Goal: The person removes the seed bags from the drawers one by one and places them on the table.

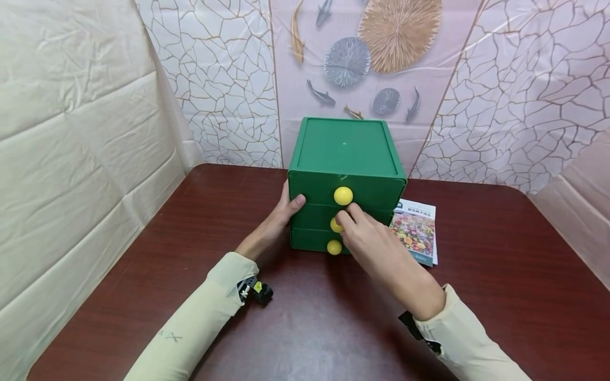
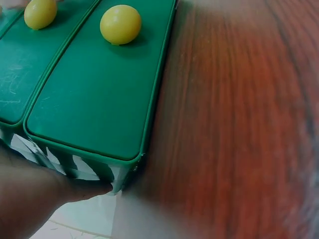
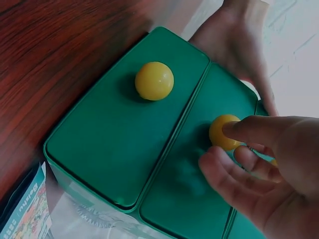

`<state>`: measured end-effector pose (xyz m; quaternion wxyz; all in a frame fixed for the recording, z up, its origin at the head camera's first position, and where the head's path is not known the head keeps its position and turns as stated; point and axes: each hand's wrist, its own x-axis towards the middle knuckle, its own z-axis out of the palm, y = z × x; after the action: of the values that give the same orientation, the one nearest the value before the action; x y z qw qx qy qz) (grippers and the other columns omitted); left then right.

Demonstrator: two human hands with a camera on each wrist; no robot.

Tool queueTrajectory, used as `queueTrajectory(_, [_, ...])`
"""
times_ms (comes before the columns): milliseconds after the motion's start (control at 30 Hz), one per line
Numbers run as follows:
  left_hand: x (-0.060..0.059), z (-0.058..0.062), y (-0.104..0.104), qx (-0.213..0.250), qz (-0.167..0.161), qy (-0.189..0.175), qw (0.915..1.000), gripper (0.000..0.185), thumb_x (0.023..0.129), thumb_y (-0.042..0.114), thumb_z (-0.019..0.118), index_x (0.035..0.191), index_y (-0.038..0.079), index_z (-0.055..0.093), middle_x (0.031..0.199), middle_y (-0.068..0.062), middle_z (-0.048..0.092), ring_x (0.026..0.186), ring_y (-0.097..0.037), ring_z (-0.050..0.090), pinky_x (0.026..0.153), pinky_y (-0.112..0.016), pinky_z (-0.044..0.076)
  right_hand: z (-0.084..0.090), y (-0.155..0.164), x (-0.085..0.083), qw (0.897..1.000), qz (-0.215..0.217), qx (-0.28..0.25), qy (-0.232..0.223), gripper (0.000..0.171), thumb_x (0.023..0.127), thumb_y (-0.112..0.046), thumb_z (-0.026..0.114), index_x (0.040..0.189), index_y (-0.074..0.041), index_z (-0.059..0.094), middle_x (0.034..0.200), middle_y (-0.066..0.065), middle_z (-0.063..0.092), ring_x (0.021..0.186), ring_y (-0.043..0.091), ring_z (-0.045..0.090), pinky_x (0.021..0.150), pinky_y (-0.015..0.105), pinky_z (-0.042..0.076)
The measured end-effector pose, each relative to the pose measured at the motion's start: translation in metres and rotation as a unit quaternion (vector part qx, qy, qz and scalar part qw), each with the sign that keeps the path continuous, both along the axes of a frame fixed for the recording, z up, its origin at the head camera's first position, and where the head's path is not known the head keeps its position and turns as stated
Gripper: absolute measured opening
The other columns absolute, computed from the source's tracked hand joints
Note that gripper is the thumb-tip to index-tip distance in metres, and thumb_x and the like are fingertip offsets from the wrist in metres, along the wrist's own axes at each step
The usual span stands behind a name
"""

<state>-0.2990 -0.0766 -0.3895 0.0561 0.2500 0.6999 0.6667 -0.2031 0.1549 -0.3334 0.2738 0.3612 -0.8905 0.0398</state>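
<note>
A green three-drawer chest with yellow ball knobs stands at the back middle of the dark wooden table. My left hand holds its left front corner, thumb on the top drawer's front and palm against the side wall. My right hand pinches the middle knob. In the right wrist view one fingertip lies on that knob and the other fingers curl under it. The top knob and the bottom knob are free. All drawers look closed.
A flower seed packet lies flat on the table just right of the chest. Patterned plastic sheeting walls the table in at the back and on both sides. Bare tabletop stretches in front of the chest.
</note>
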Motion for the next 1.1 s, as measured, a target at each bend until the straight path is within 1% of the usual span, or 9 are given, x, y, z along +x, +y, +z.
queueTrajectory(167, [-0.001,-0.005,0.002,0.02,-0.008,-0.014,0.9997,0.111,0.092,0.068,0.069,0.168,0.031,-0.004,0.167,-0.005,0.023,0.149,-0.022,0.028,0.124,-0.054,0.023,-0.003,0.001,-0.002,1.0,0.007,-0.018,-0.006,0.025,0.093,-0.006,0.082,0.085,-0.007,0.058,0.079,0.003,0.05,0.063,0.015,0.052,0.054,0.029,0.049])
queueTrajectory(267, [-0.001,-0.007,0.001,0.031,-0.015,-0.026,0.9991,0.095,0.101,0.044,0.066,0.167,0.034,-0.001,0.164,-0.003,0.028,0.148,-0.02,0.03,0.123,-0.052,0.024,-0.002,0.0,0.0,1.0,0.007,-0.006,0.0,0.026,0.091,-0.009,0.084,0.081,-0.009,0.059,0.075,0.002,0.051,0.058,0.015,0.053,0.049,0.03,0.048])
queueTrajectory(333, [0.0,-0.008,0.0,0.031,-0.016,-0.026,0.999,0.091,0.103,0.038,0.063,0.167,0.036,-0.002,0.164,0.0,0.028,0.148,-0.019,0.029,0.124,-0.052,0.024,0.0,-0.003,0.003,1.0,0.001,0.011,0.008,0.027,0.091,-0.012,0.085,0.081,-0.01,0.06,0.075,0.001,0.052,0.056,0.016,0.053,0.046,0.03,0.047])
queueTrajectory(433, [-0.001,-0.009,-0.001,0.026,-0.017,-0.024,0.9992,0.09,0.104,0.04,0.062,0.167,0.039,-0.003,0.166,0.001,0.027,0.15,-0.018,0.027,0.124,-0.053,0.022,0.002,-0.007,0.008,0.999,-0.011,0.043,0.01,0.025,0.091,-0.016,0.086,0.081,-0.011,0.064,0.076,0.001,0.057,0.054,0.017,0.054,0.044,0.031,0.045])
queueTrajectory(567, [-0.001,-0.009,-0.002,0.013,-0.012,-0.026,0.9995,0.093,0.104,0.05,0.063,0.166,0.043,-0.005,0.168,0.005,0.024,0.151,-0.016,0.026,0.125,-0.052,0.02,0.001,-0.014,0.016,0.994,-0.038,0.1,-0.024,0.016,0.092,-0.016,0.084,0.087,-0.012,0.069,0.076,0.003,0.061,0.055,0.019,0.057,0.044,0.034,0.048])
queueTrajectory(667, [-0.001,-0.01,-0.002,0.002,-0.008,-0.031,0.9995,0.097,0.101,0.059,0.065,0.165,0.048,-0.007,0.169,0.009,0.022,0.153,-0.014,0.024,0.126,-0.05,0.02,-0.005,-0.018,0.021,0.989,-0.055,0.13,-0.055,0.014,0.092,-0.009,0.082,0.09,-0.011,0.069,0.076,0.005,0.059,0.057,0.02,0.058,0.045,0.036,0.051])
queueTrajectory(767, [-0.001,-0.01,-0.002,0.0,-0.017,-0.029,0.9994,0.103,0.096,0.067,0.066,0.166,0.047,-0.006,0.168,0.006,0.025,0.151,-0.016,0.028,0.125,-0.051,0.022,-0.013,-0.022,0.023,0.987,-0.065,0.13,-0.062,0.017,0.089,-0.003,0.083,0.092,-0.009,0.068,0.081,0.008,0.059,0.059,0.022,0.059,0.048,0.036,0.053])
queueTrajectory(900, [-0.002,-0.012,-0.001,0.008,-0.035,-0.017,0.9992,0.108,0.091,0.071,0.068,0.166,0.042,-0.004,0.164,-0.002,0.031,0.147,-0.022,0.037,0.122,-0.052,0.028,-0.024,-0.026,0.023,0.988,-0.082,0.129,-0.039,0.019,0.086,0.004,0.084,0.093,-0.005,0.069,0.082,0.011,0.058,0.06,0.024,0.059,0.05,0.035,0.055])
queueTrajectory(1100, [-0.004,-0.012,0.001,0.014,-0.041,-0.007,0.999,0.108,0.09,0.072,0.069,0.166,0.044,-0.003,0.162,-0.003,0.033,0.145,-0.023,0.039,0.12,-0.052,0.031,-0.035,-0.03,0.021,0.987,-0.102,0.125,0.01,0.015,0.088,0.006,0.08,0.092,-0.002,0.067,0.077,0.011,0.055,0.057,0.023,0.057,0.048,0.031,0.052])
